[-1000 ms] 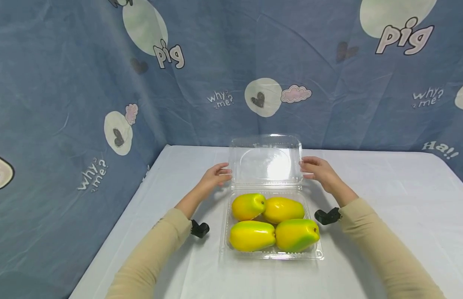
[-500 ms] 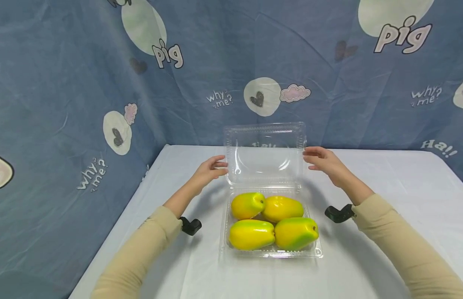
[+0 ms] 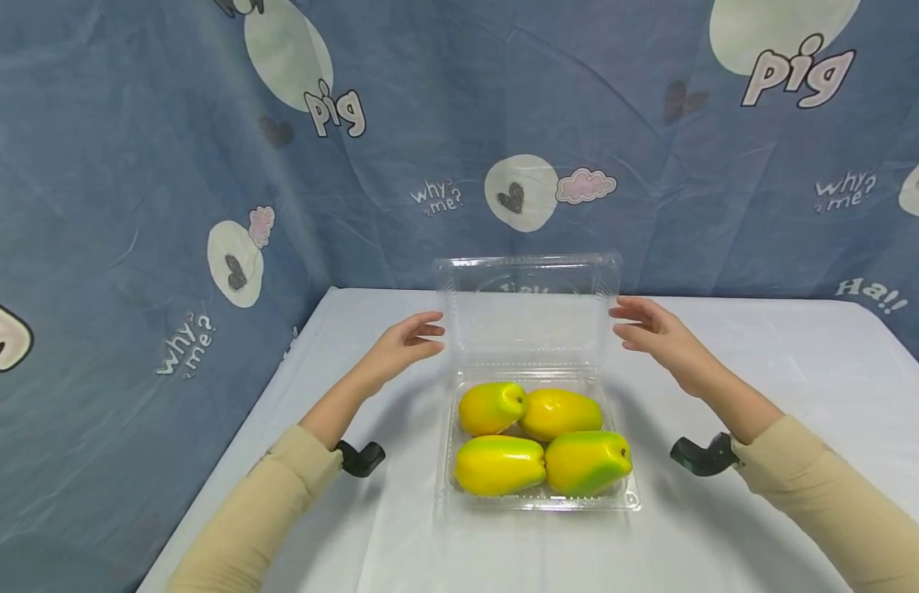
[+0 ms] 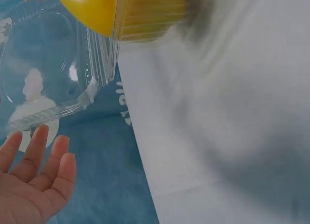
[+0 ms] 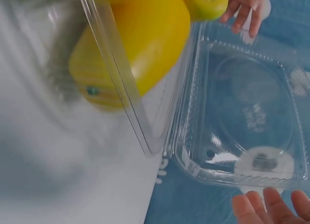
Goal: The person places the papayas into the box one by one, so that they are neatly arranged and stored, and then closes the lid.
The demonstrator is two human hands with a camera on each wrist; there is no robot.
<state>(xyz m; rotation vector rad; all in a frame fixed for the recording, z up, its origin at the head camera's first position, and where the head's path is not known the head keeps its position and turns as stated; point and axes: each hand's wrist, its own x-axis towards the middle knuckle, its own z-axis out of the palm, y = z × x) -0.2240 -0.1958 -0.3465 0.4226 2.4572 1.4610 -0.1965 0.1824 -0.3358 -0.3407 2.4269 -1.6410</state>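
Observation:
A clear plastic clamshell box (image 3: pixel 537 504) rests on the table with several yellow-green fruits, papaya-like in shape, inside; one fruit (image 3: pixel 500 466) lies at the front left. Its lid (image 3: pixel 526 329) stands raised from the back hinge. My left hand (image 3: pixel 403 342) is at the lid's left edge, fingers relaxed and slightly bent. At the right edge is my right hand (image 3: pixel 663 338), with loosely bent fingers. In the left wrist view the fingertips (image 4: pixel 41 132) come very close to the lid rim; contact cannot be told. Neither hand grips anything.
A white cloth (image 3: pixel 385 527) covers the table. Behind it and to the left hangs a blue printed curtain (image 3: pixel 400 123). A black wrist device shows below each hand, one on the left (image 3: pixel 361 459) and one on the right (image 3: pixel 704 455).
The lid has swung up from its backward lean and its top edge looks wider and nearer. Both hands have moved outward, away from each other. The fruits stay in place.

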